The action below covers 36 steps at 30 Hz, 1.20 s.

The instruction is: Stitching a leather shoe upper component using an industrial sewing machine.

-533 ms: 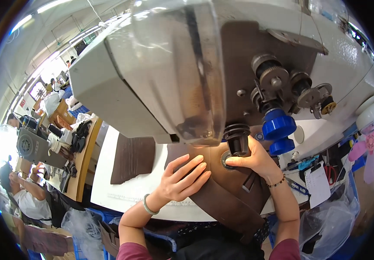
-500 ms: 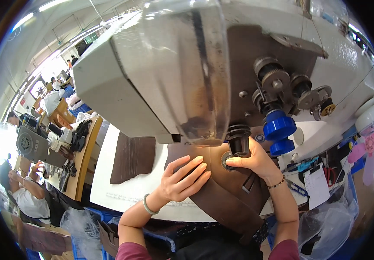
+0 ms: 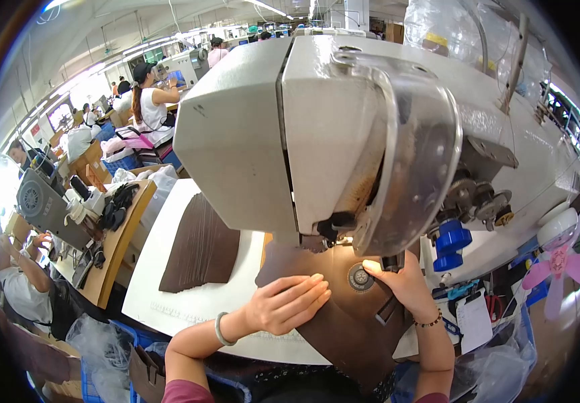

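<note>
A brown leather piece [image 3: 344,329] lies under the head of a white sewing machine [image 3: 236,134]. On it sits a round dark badge [image 3: 360,277], and a slot with a metal-edged fitting [image 3: 389,310] shows nearer me. My left hand [image 3: 288,303] rests flat on the leather's left part, fingers stretched and close together. My right hand [image 3: 407,289] lies on the right part, thumb stretched out beside the badge. Its other fingertips are partly hidden behind the machine. The leather hangs over the table's front edge toward my lap.
A stack of brown leather pieces [image 3: 199,248] lies on the white table [image 3: 143,285] at left, near a ruler strip. Blue knobs [image 3: 452,242] jut from the machine. At right are a pink fan [image 3: 558,262], a paper sheet [image 3: 474,322] and red-handled scissors [image 3: 495,307]. Co-workers sit left.
My view has tilted up and shifted, so more of the room shows and the machine head looks different. The left hand's fingers have drawn together. Both hands stay on the leather.
</note>
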{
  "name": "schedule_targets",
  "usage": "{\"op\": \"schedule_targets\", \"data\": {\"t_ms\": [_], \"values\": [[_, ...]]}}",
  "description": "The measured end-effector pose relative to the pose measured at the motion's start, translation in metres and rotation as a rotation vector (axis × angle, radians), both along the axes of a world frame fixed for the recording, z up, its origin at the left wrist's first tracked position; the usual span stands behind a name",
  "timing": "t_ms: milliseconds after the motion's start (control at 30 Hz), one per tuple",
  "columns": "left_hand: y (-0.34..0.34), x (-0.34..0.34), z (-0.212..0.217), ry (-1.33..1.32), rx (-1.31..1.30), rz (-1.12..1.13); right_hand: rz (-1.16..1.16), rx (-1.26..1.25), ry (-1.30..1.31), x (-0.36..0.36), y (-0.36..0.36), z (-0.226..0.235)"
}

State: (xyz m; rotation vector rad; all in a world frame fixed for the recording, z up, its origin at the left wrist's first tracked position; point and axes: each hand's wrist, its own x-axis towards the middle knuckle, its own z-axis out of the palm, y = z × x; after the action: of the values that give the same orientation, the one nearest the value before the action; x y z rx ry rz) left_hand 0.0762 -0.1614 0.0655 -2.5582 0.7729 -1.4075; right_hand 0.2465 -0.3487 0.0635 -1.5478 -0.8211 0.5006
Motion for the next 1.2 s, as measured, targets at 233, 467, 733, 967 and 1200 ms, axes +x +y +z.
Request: {"op": "schedule_targets", "data": {"t_ms": [233,467,733,967,1200], "values": [[0.003,0.004,-0.001,0.019,-0.010,-0.012,-0.048,0.000,-0.121,-0.001,-0.004,-0.007],[0.009,0.015,0.002,0.004,-0.027,0.015,-0.086,0.047,-0.087,0.023,-0.001,-0.033],[0.012,0.012,0.002,0.034,-0.081,0.009,-0.079,0.065,-0.041,0.027,0.000,-0.031],[0.017,0.026,0.004,0.007,-0.071,0.036,0.061,0.459,-0.063,0.052,0.009,-0.052],[0.018,0.028,0.000,0.004,-0.122,0.071,-0.024,0.020,-0.411,0.039,-0.005,-0.008]]}}
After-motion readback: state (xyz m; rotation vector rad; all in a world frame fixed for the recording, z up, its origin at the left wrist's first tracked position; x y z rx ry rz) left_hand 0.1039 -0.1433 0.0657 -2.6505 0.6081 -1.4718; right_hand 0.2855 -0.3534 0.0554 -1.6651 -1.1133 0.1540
